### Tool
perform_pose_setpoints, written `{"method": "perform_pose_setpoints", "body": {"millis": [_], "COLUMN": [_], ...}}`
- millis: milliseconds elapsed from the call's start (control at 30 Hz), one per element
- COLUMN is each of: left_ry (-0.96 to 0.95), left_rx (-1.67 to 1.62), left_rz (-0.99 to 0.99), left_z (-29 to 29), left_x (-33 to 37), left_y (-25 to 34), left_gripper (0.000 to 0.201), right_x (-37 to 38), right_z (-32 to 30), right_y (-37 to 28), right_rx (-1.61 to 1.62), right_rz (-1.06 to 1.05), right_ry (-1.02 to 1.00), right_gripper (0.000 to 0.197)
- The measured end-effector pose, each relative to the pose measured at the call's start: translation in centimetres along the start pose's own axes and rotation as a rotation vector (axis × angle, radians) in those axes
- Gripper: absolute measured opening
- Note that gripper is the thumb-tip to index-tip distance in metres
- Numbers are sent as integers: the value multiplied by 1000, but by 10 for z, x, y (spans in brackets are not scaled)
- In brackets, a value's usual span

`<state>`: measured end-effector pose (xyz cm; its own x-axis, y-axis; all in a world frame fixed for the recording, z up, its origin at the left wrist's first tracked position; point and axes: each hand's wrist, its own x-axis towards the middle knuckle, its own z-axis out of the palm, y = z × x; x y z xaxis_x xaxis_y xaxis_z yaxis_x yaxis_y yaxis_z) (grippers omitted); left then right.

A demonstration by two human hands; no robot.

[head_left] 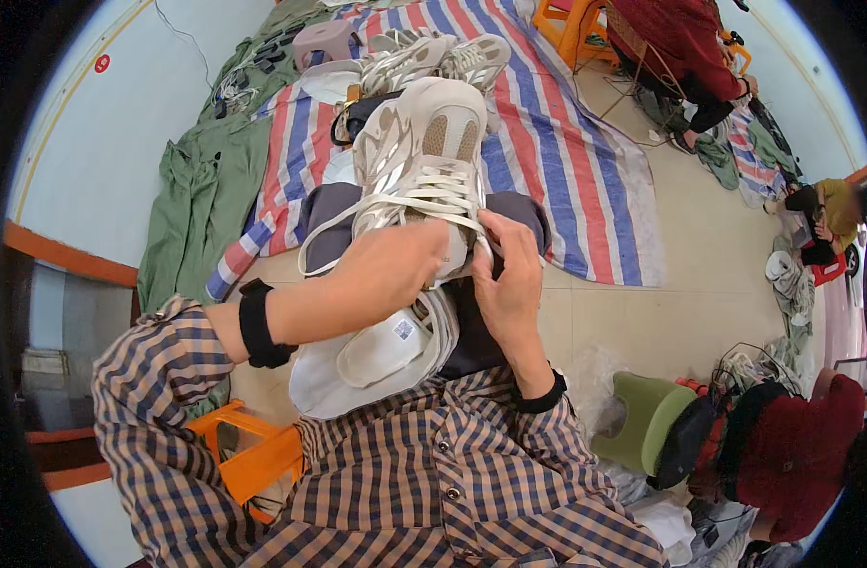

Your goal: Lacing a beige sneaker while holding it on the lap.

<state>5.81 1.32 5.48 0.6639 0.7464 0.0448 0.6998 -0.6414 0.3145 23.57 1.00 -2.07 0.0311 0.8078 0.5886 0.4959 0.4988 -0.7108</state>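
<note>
Two bare hands work at a pale shoe (443, 123), which lies over the person's lap between the dark-clad knees (521, 214), toe pointing away. The left hand (400, 265) reaches across the shoe's opening; it is blurred and its fingers are mostly hidden, so I cannot tell whether they hold anything. The right hand (511, 279) is at the right edge of the opening, its thumb and forefinger narrow, with the lace (416, 202) between them. One slack loop of lace hangs out at the shoe's left side. Below the wrists, a white lining piece (384, 352) rests on the lap.

Beyond the knees, more shoes (476, 62) stand on a striped sheet (585, 204) spread over the floor (599, 327), near a pinkish stool (326, 42). Green cloth (206, 194) lies along the left. An orange stool (263, 459) is by the left elbow, a green chair (628, 417) off to the right. Other people sit farther right.
</note>
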Motion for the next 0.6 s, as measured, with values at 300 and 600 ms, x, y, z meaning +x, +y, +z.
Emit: {"method": "perform_pose_setpoints", "body": {"millis": [300, 600], "left_ry": [261, 303], "left_rx": [-496, -367], "left_rz": [-256, -363], "left_z": [20, 28], "left_x": [8, 28], "left_y": [4, 7], "left_gripper": [41, 23], "right_x": [3, 1], "right_z": [-3, -5], "right_y": [0, 9], "right_rx": [-19, 77], "right_rz": [-44, -30], "right_ry": [-52, -58], "right_gripper": [40, 39]}}
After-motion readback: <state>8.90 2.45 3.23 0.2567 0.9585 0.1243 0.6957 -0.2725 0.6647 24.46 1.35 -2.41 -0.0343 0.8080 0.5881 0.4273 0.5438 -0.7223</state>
